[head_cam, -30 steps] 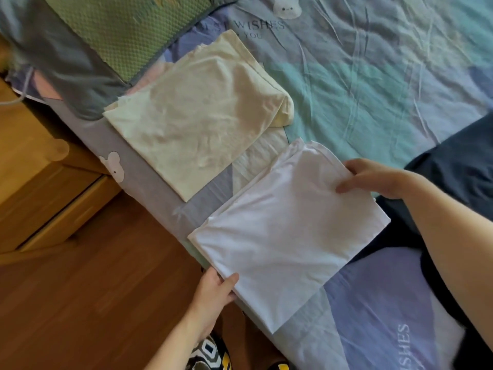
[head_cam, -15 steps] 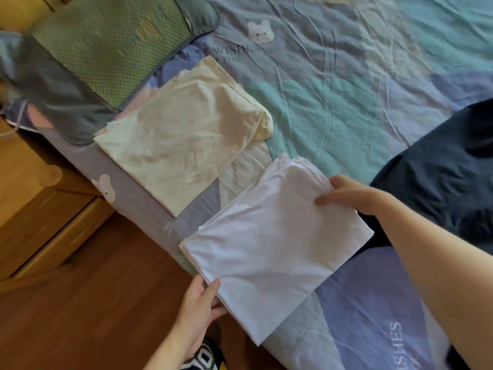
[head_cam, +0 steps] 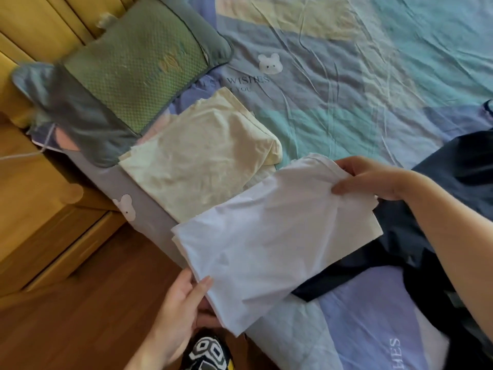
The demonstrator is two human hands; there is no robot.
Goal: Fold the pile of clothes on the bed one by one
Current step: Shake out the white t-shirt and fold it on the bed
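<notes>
White garment: your folded white garment (head_cam: 269, 236) sat at the near edge of the bed (head_cam: 373, 84), held in both your hands; its long axis ran from about 7 o'clock, by your left hand, up to about 1 o'clock, by your right.
Left hand: your left hand (head_cam: 184, 303) pinched the garment's 7 o'clock corner, thumb on top and fingers curled underneath.
Right hand: your right hand (head_cam: 370, 180) gripped the 1 o'clock end, fingers curled over the bunched edge, with the cloth creased just beside them.
Overlap: the garment's 3 o'clock side lay over the dark navy clothing (head_cam: 432, 209), and its 11 o'clock edge reached the cream garment (head_cam: 197, 161).
Cream garment: it lay folded flat at 11 o'clock from the white one, its long axis running the same slanted way.
Pillow: a green and grey pillow (head_cam: 128, 68) lay at 10 o'clock, touching the cream garment's far corner.
Beside the bed: you had a wooden cabinet (head_cam: 40, 209) at 9 o'clock and a wooden floor (head_cam: 93, 316) at 8 o'clock.
</notes>
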